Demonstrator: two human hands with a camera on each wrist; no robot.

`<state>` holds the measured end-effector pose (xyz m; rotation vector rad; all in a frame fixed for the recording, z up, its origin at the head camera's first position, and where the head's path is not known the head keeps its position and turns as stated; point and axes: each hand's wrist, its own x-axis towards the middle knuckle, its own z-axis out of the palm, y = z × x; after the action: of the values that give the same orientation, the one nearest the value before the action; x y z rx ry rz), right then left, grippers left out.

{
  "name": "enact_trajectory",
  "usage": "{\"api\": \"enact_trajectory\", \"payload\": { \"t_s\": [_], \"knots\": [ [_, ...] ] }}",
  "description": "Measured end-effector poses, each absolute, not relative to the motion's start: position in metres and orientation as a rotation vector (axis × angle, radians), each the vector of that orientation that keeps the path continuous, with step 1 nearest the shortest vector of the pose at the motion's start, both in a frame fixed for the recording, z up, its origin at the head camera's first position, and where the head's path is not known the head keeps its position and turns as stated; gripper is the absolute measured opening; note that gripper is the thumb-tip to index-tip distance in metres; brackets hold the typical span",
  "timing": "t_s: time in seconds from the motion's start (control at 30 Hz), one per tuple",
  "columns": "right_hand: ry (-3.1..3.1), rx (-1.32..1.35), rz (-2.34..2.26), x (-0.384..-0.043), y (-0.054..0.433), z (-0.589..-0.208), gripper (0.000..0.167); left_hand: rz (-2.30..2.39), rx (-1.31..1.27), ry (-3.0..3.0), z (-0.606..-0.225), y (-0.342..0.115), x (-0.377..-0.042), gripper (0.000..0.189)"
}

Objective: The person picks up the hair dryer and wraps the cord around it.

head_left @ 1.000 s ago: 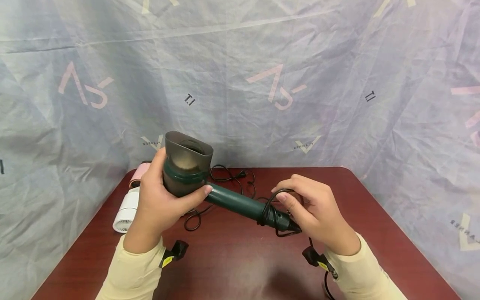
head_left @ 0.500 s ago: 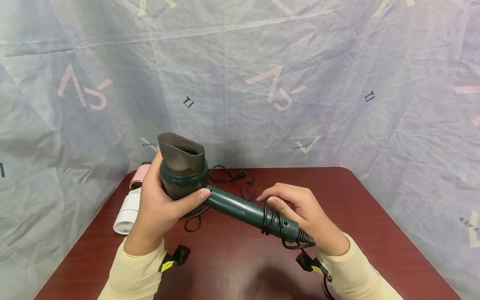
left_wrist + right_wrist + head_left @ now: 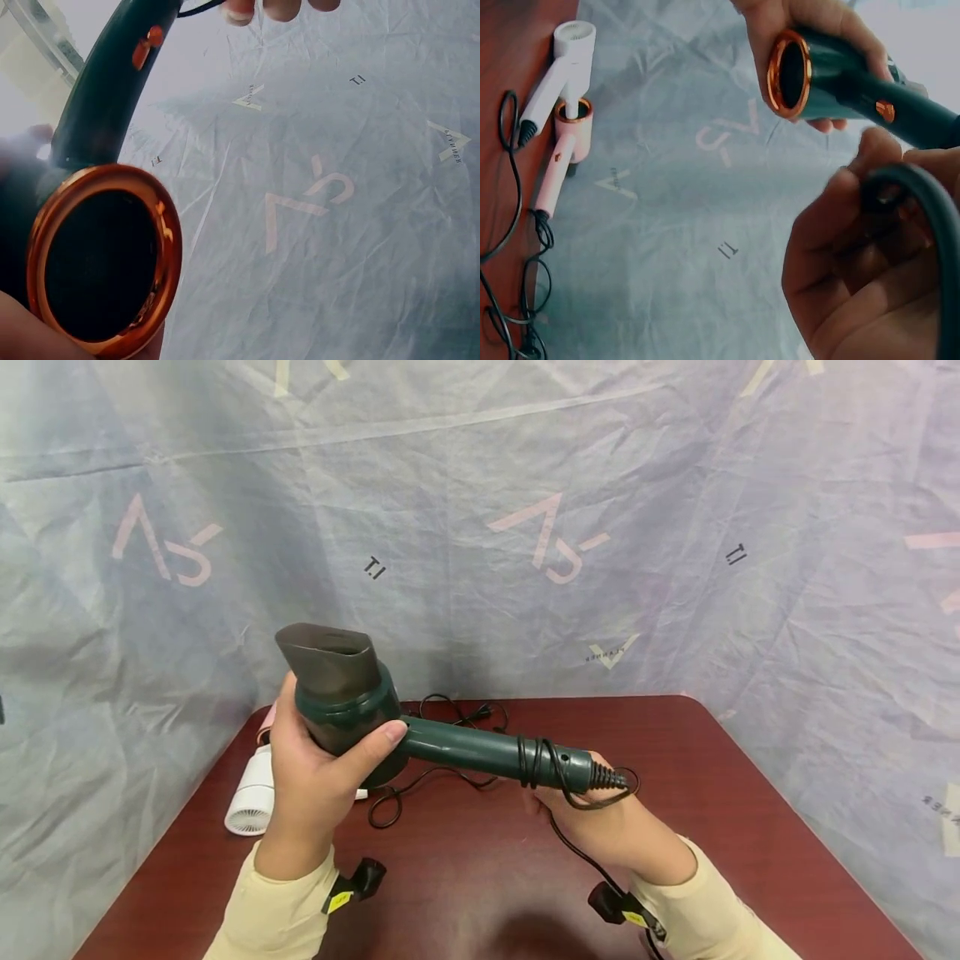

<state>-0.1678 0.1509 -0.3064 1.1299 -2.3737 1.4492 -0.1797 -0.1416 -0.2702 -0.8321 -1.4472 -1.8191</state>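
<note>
A dark green hair dryer (image 3: 457, 747) with a smoky flat nozzle (image 3: 330, 660) is held above the table. My left hand (image 3: 318, 777) grips its round body, thumb at the handle's base. The copper-coloured rear ring (image 3: 172, 247) shows in the left wrist view. Several turns of black cord (image 3: 531, 762) are wound round the handle's far end. My right hand (image 3: 600, 827) is beneath that end, partly hidden by the handle. In the right wrist view its curled fingers (image 3: 821, 232) hold the cord (image 3: 930, 195), which bends over them in a loop.
On the table's left lie a white hair dryer (image 3: 253, 793) and a pink hair dryer (image 3: 566, 157). Their black cords (image 3: 420, 779) trail over the dark red table (image 3: 465, 877). A grey printed cloth (image 3: 450, 527) hangs behind and at the sides.
The dryer has shifted left and tilted, its handle now more level. My right hand has gone from above the handle's end to below and behind it, bringing the cord round.
</note>
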Motion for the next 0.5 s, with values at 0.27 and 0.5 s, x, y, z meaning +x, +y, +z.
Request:
{"api": "enact_trajectory", "payload": {
  "t_s": [0.27,0.5],
  "knots": [
    [-2.341,1.193,1.466,-0.166,0.142,-0.312,0.020,-1.759,-0.822,-1.330,-0.258,-0.136,-0.168,0.068],
    [-2.366,1.210,1.346,-0.165,0.136,-0.312,0.020,-1.698,-0.797,-1.308,-0.255,-0.132,-0.168,0.069]
  ]
}}
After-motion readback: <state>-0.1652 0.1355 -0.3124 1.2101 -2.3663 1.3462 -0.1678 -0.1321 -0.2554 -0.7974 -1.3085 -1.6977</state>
